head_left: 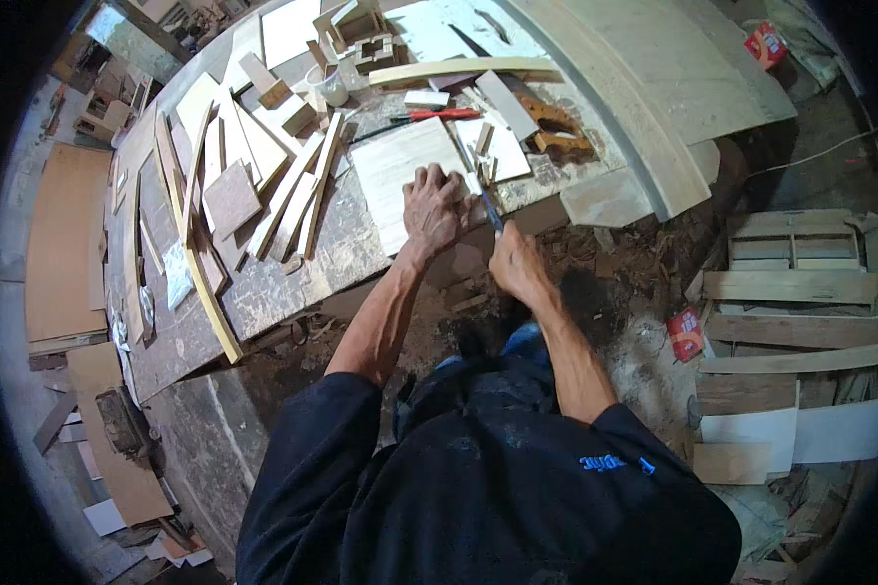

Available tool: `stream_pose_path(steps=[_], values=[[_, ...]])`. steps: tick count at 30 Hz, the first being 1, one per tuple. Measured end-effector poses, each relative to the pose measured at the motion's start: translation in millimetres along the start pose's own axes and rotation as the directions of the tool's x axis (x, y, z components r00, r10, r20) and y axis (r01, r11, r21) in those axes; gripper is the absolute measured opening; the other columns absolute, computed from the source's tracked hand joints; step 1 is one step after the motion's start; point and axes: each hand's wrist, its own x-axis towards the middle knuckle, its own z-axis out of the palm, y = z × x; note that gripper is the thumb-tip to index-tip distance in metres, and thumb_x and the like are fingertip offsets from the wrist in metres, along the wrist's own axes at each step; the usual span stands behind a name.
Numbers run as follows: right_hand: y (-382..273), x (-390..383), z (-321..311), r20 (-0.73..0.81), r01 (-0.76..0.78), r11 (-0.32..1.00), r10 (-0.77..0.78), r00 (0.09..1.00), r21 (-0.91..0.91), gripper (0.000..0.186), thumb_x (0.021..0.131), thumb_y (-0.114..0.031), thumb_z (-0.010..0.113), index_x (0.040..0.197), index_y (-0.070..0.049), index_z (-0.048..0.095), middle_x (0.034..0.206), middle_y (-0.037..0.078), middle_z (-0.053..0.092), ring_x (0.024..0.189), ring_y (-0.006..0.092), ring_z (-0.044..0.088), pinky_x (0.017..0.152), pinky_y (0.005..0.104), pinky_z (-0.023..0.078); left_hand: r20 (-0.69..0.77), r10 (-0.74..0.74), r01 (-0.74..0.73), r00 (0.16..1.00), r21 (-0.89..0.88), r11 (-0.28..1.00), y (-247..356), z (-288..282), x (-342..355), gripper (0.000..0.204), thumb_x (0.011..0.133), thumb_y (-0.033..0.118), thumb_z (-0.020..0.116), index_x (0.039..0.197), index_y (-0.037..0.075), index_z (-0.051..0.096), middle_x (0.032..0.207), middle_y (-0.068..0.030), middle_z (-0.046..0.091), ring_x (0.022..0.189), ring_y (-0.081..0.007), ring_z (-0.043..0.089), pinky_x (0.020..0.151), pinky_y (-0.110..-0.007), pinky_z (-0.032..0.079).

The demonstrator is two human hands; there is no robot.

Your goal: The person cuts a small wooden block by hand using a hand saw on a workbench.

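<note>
My left hand (433,207) presses down on a pale square wooden board (388,180) at the near edge of the workbench, its fingers bent over the wood. Closed around the dark blue handle of a long thin tool (491,207) is my right hand (519,261), just beyond the bench edge. The tool's narrow part runs along the board's right side; whether it is a file or a blade I cannot tell. A handsaw (562,132) with a brown wooden handle lies right of the board. A red and black tool (439,115) rests behind it.
Several wood strips (288,205) lie across the left of the workbench (337,278). A white cup (332,90) and small wooden blocks (376,54) stand farther back. At right, a long curved plank (644,136) borders the bench. Wooden panels (790,288) are stacked on the floor beyond.
</note>
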Motion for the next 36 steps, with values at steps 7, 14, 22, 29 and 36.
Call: stream_pose_path(steps=[7, 14, 22, 29, 36], values=[[-10.2, 3.6, -35.5, 0.419, -0.483, 0.793, 0.322, 0.849, 0.371, 0.023, 0.097, -0.016, 0.049, 0.101, 0.006, 0.056, 0.064, 0.026, 0.06, 0.06, 0.0446, 0.063, 0.052, 0.0537, 0.044, 0.003, -0.01, 0.01, 1.0, 0.028, 1.0, -4.5, 2.4, -3.6, 0.041, 0.084, 0.039, 0.069, 0.111, 0.009, 0.062, 0.103, -0.0118, 0.049, 0.102, -0.0308, 0.047, 0.079, -0.045, 0.037], [-17.0, 3.7, -56.8, 0.492, -0.579, 0.722, 0.373, 0.787, 0.379, 0.024, 0.096, -0.018, 0.05, 0.094, 0.005, 0.053, 0.075, 0.032, 0.062, 0.075, 0.0517, 0.063, 0.061, 0.0598, 0.045, -0.02, -0.016, 0.016, 1.0, -0.016, 1.0, -6.7, 3.0, 0.0, 0.038, 0.082, 0.036, 0.07, 0.106, 0.009, 0.062, 0.103, -0.0121, 0.049, 0.102, -0.032, 0.047, 0.079, -0.047, 0.038], [-2.1, -15.4, -9.7, 0.399, -0.423, 0.837, 0.277, 0.874, 0.347, 0.024, 0.098, -0.018, 0.051, 0.089, 0.004, 0.05, 0.065, 0.027, 0.059, 0.063, 0.0437, 0.064, 0.05, 0.0508, 0.044, -0.045, 0.001, -0.001, 0.999, -0.001, 1.0, -7.9, 3.1, 6.4, 0.039, 0.08, 0.033, 0.071, 0.109, 0.009, 0.061, 0.103, -0.0119, 0.049, 0.102, -0.032, 0.048, 0.079, -0.046, 0.038], [-23.1, 14.0, -49.5, 0.416, -0.5, 0.805, 0.355, 0.837, 0.32, 0.019, 0.096, -0.015, 0.053, 0.089, 0.002, 0.053, 0.069, 0.027, 0.061, 0.07, 0.044, 0.066, 0.057, 0.0547, 0.047, -0.033, -0.011, 0.011, 0.999, 0.003, 1.0, -11.7, 3.2, -5.3, 0.042, 0.081, 0.037, 0.071, 0.11, 0.009, 0.061, 0.103, -0.012, 0.049, 0.101, -0.0313, 0.048, 0.078, -0.046, 0.038], [2.5, 3.2, 5.1, 0.231, -0.347, 0.823, 0.268, 0.935, 0.449, 0.023, 0.094, -0.013, 0.051, 0.099, 0.009, 0.057, 0.078, 0.033, 0.062, 0.074, 0.0514, 0.063, 0.063, 0.0579, 0.047, -0.012, -0.016, 0.016, 1.0, -0.002, 1.0, -0.1, 2.5, -1.0, 0.041, 0.083, 0.038, 0.068, 0.111, 0.009, 0.062, 0.103, -0.0118, 0.048, 0.101, -0.0312, 0.047, 0.081, -0.047, 0.038]])
